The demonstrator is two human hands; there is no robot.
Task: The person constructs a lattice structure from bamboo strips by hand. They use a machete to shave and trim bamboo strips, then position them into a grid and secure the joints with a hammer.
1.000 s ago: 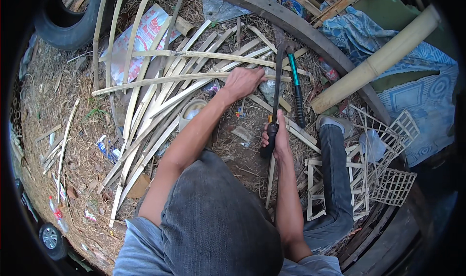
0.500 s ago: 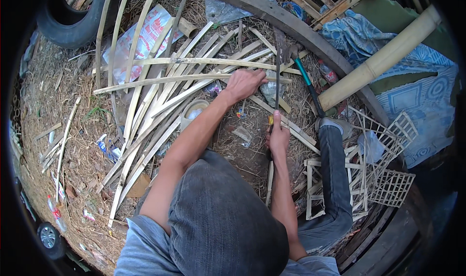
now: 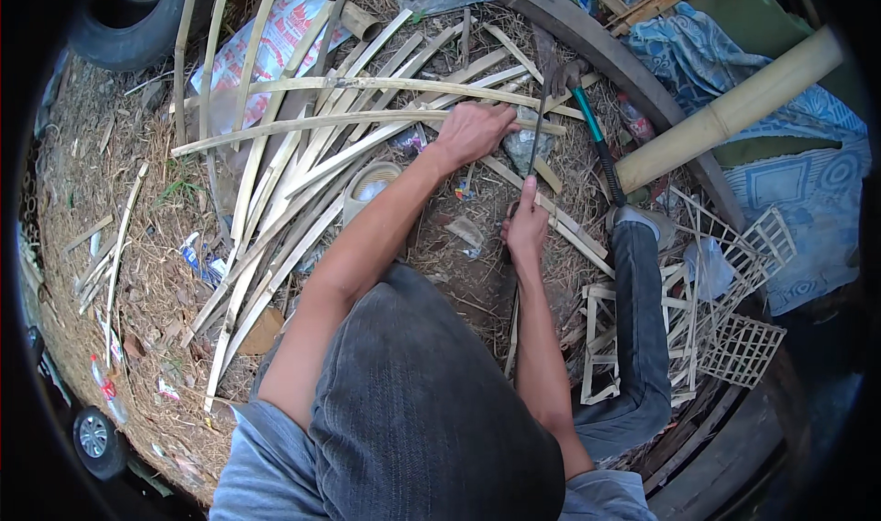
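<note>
My left hand reaches forward and closes on a long curved bamboo strip that runs across the pile of split bamboo strips. My right hand grips the handle of a long dark blade, a knife held upright with its tip pointing away from me beside the left hand. A green-handled hammer lies on the ground just right of the blade. My knee in grey trousers fills the lower middle.
A thick bamboo pole lies at the right over blue cloth. Small bamboo lattice frames are stacked at the right by my other leg. A tyre sits top left. Straw and litter cover the ground.
My right hand has drawn the knife lower and nearer to me. The left hand stays on the bamboo strip. The hammer now lies apart from the blade.
</note>
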